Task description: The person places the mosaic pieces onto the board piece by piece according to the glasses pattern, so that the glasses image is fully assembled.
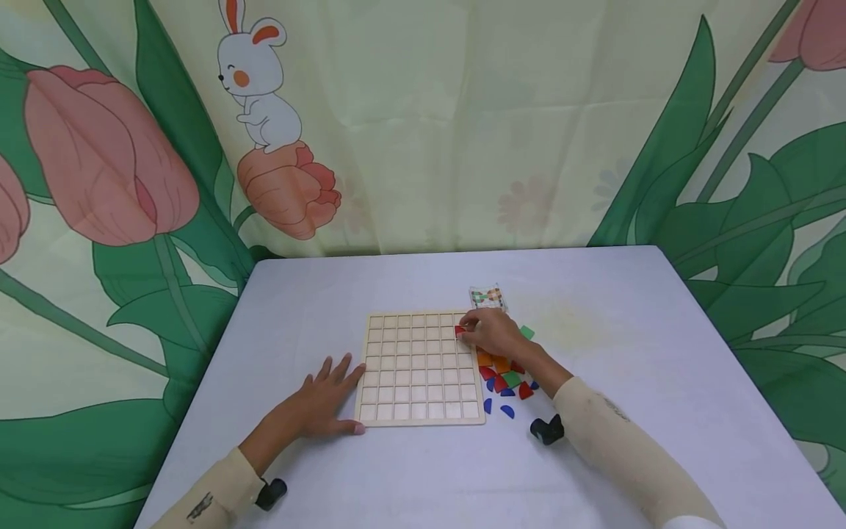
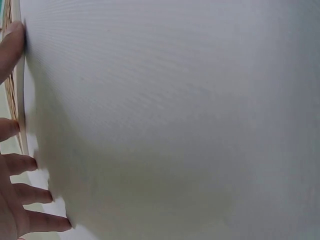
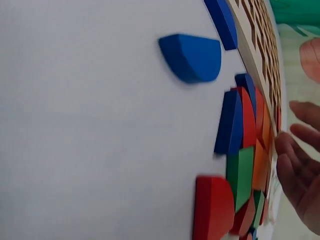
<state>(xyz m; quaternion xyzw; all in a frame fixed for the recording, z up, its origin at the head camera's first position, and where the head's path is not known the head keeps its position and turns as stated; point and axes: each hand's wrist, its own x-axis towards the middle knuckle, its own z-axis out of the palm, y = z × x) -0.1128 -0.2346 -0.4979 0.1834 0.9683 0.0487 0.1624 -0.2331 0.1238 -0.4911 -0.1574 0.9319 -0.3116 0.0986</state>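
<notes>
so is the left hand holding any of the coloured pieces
No, the left hand lies flat on the table against the wooden grid board, far from the coloured pieces.

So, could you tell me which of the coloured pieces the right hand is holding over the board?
The red piece at the right hand fingertips, over the wooden grid board near its far right corner. The other pieces lie loose on the table beside the board.
</notes>
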